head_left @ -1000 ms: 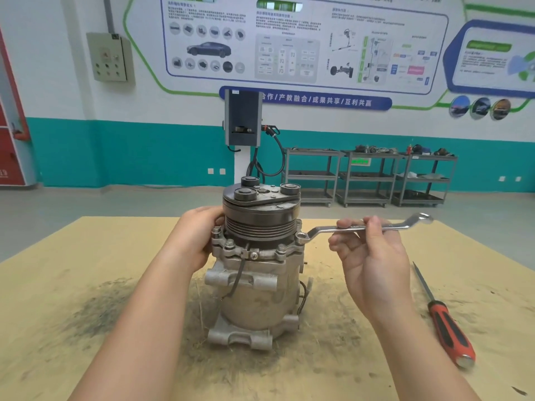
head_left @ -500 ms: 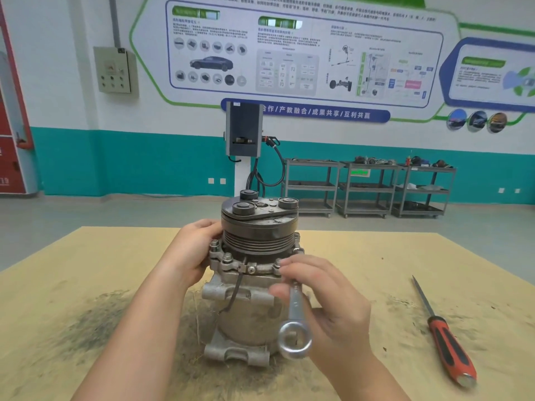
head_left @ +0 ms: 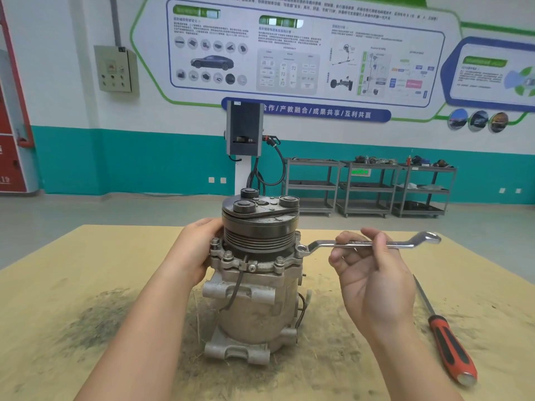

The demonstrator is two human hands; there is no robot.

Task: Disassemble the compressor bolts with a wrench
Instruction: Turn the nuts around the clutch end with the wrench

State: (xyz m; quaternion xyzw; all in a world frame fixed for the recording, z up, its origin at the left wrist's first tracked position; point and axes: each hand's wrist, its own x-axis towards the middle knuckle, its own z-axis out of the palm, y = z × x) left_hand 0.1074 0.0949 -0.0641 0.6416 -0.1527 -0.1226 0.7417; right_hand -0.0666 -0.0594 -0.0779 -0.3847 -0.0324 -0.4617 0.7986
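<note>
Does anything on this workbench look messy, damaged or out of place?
Only grime stands out: a dark sooty smudge stains the tan wooden tabletop left of the upright grey metal compressor, with straw-like debris around its base. The silver ring wrench sits squarely on a flange bolt, and nothing looks broken or spilled.

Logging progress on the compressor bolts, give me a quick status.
Left hand braces compressor. Right hand pinches wrench, ring end on right-side flange bolt. Screwdriver lies clear on table.
</note>
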